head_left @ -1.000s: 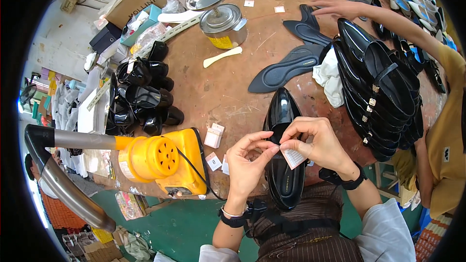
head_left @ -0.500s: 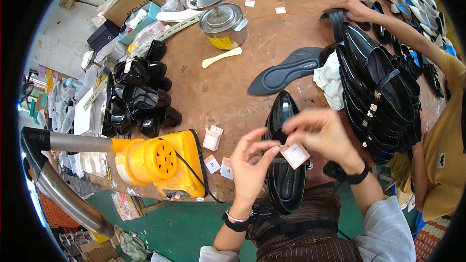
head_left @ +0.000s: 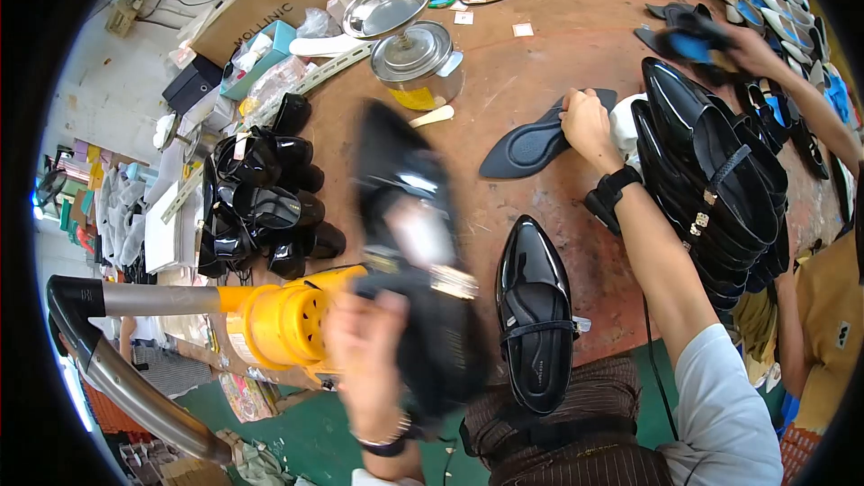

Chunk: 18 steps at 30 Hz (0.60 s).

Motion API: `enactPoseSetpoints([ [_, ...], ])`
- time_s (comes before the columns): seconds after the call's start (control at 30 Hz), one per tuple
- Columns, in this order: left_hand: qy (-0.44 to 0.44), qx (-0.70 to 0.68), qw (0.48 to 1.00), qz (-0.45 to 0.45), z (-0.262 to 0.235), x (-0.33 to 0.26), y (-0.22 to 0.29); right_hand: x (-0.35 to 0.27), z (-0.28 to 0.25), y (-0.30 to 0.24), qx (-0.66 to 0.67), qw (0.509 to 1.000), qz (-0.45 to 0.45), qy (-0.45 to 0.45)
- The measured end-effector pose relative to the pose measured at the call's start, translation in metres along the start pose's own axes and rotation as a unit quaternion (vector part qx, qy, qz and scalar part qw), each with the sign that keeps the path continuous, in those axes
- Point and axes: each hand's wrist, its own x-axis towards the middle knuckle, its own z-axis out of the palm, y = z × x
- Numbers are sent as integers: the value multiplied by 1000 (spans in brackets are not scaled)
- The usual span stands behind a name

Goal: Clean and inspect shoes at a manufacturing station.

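Observation:
My left hand (head_left: 364, 342), smeared by motion, is around a black pointed strap shoe (head_left: 441, 333) with a gold ornament. A pale tag-like patch shows inside that shoe, too blurred to make out. My right hand (head_left: 587, 130) reaches forward, its fingers closed on the edge of a dark insole (head_left: 531, 146) lying on the table. Between my arms a shiny black pointed strap shoe (head_left: 537, 306) lies toe away from me, with a small clear tab beside its strap.
A stack of black shoes (head_left: 711, 171) stands right, beside a white cloth. More black heeled shoes (head_left: 261, 193) pile up left, behind a yellow machine (head_left: 279, 324). A metal pot with a dish (head_left: 409, 54) stands farther back. At right, a co-worker's hand (head_left: 751, 54) moves a dark shoe.
Both hands have left the pink tag above the front shoe. My left hand has swung left with a shoe; my right has moved forward to the insole. The co-worker has lifted a shoe.

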Motion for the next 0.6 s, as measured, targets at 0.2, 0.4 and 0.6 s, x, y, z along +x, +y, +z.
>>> enactPoseSetpoints([
  [0.2, 278, -33, 951, 133, -117, 138, 22, 16, 2, -5, 43, 999, -5, -26],
  [0.4, -39, 146, 971, 186, 21, 112, -9, 26, -6, 13, -9, 998, -8, -68],
  [0.6, -230, 340, 860, 302, 77, 122, -92, 36, 4, -59, 66, 977, -201, -31],
])
